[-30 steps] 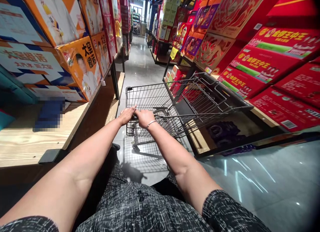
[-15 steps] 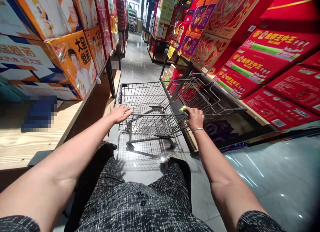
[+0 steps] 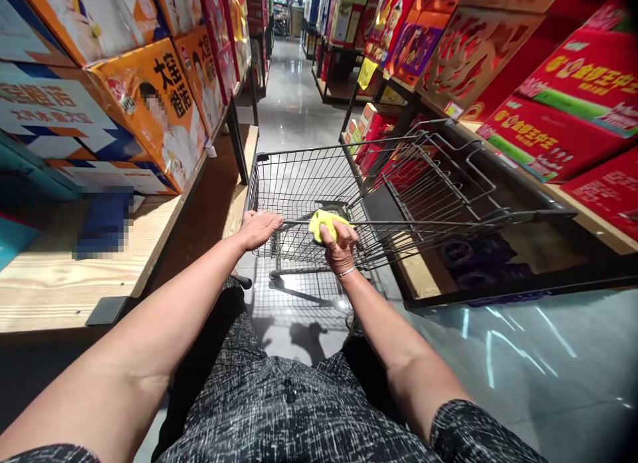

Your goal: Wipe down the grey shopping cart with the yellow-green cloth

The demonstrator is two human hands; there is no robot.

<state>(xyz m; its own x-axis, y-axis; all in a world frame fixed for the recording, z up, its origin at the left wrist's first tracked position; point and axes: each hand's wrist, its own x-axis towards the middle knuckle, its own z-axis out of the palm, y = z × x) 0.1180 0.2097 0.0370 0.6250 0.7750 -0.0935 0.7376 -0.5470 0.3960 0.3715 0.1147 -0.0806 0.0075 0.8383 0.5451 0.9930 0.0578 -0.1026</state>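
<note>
A wire shopping cart (image 3: 309,177) stands in front of me in a store aisle, its basket holding nothing visible. My left hand (image 3: 260,227) rests closed over the left end of the cart's near bar. My right hand (image 3: 339,244) is closed on a yellow cloth (image 3: 323,224) pressed against the middle of the same bar. A thin bracelet shows on my right wrist.
Wooden shelves with orange and blue boxes (image 3: 164,111) run along the left. Red gift boxes (image 3: 563,111) are stacked on a low shelf at the right, close to the cart's right side. A glossy tiled aisle (image 3: 294,97) leads straight ahead.
My right hand slid with the yellow cloth from the bar's right end toward its middle. My left hand stayed on the left end. The view shifted slightly.
</note>
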